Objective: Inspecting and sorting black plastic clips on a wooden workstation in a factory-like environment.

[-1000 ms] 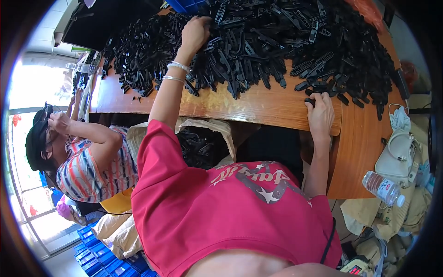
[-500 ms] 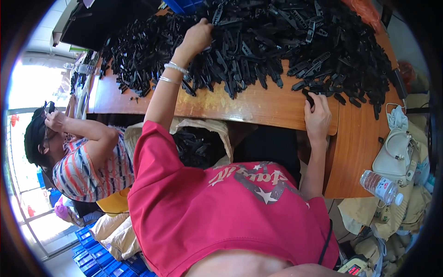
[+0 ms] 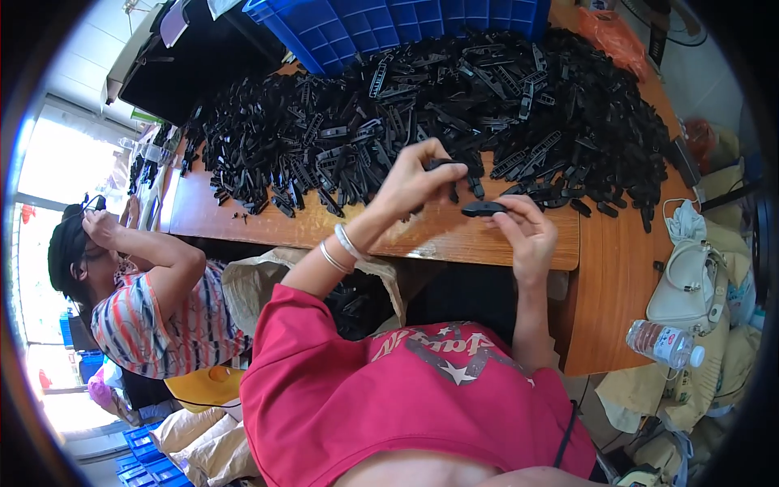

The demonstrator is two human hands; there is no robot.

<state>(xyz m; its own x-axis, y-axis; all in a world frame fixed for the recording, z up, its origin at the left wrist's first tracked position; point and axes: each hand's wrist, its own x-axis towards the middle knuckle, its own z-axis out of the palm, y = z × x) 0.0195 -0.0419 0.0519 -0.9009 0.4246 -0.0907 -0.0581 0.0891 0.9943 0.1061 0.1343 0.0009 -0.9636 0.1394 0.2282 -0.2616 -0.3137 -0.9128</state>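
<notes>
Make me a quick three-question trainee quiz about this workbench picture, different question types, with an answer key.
1. True or false: the right hand holds a black part in its fingertips.
2. Multiple choice: what stands at the far edge of the table, behind the pile of black parts? A) a blue crate B) a red bucket C) a green box
3. Fill in: the left hand wears two ___ at the wrist.

Key:
1. True. The part is pinched above the table edge.
2. A, the blue crate.
3. Bangles. The left hand also has a grip on a small black piece.
</notes>
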